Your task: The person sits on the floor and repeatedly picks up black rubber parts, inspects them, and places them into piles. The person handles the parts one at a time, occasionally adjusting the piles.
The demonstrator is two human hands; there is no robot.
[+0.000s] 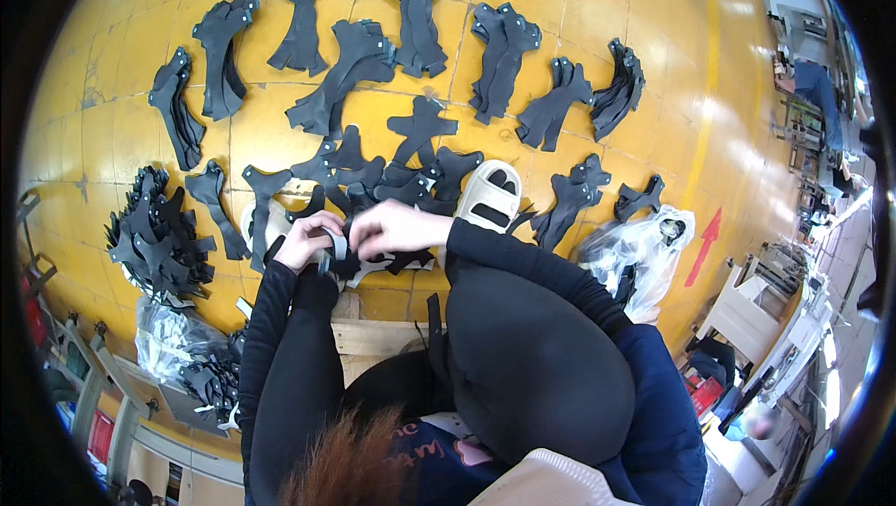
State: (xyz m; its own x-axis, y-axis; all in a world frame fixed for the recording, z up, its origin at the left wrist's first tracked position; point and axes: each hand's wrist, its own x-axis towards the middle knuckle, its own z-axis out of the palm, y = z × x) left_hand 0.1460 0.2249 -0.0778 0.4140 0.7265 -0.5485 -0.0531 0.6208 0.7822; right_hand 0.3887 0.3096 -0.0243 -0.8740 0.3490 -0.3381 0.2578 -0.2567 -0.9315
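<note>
My left hand (313, 239) is closed around a curled pale grey strip (338, 245) above my left knee. Close to its right, my right hand (397, 229) has its fingers bent and pressed together; whatever is between them is too small to make out. Just beyond both hands, black flat Y-shaped pieces (350, 170) lie loosely overlapped on the floor. Farther off, similar pieces are fanned in stacks, among them a stack at the far middle (415, 16) and another to its right (504, 58). Small pale marks dot many of their tips.
A jumbled heap of black pieces (154, 240) rises at the left, above a clear plastic bag (168, 343). Another plastic bag (644, 259) stands at the right. A beige sandal (490, 196) is on my foot. Workbenches (751, 305) line the right side beyond a red floor arrow (705, 246).
</note>
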